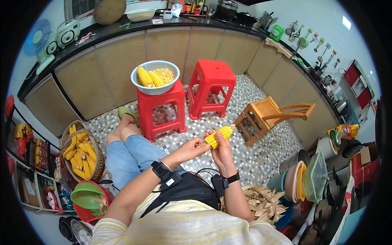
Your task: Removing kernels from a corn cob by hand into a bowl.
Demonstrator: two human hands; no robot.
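My right hand (pixel 221 150) is closed around an ear of yellow corn (pixel 219 137), whose pale husk-end tip points up and to the right. At the ear's lower left end is my left hand (pixel 195 149), its thumb and fingers drawn together; strands or bits of husk seem to be pinched there, though small. Beyond both hands, a light blue plastic colander (pixel 133 80) holds loose kernels and a few corn ears on a red plastic stool (pixel 161 118). To my left stands a wicker basket (pixel 65 137) full of corn ears.
A second red stool (pixel 216 72) and a wooden chair (pixel 260 113) stand ahead on the mosaic floor. Dry corn husks (pixel 263 202) lie in a basket at my right, near stacked basins (pixel 289 183). A green colander (pixel 84 196) sits in a red basin at my left.
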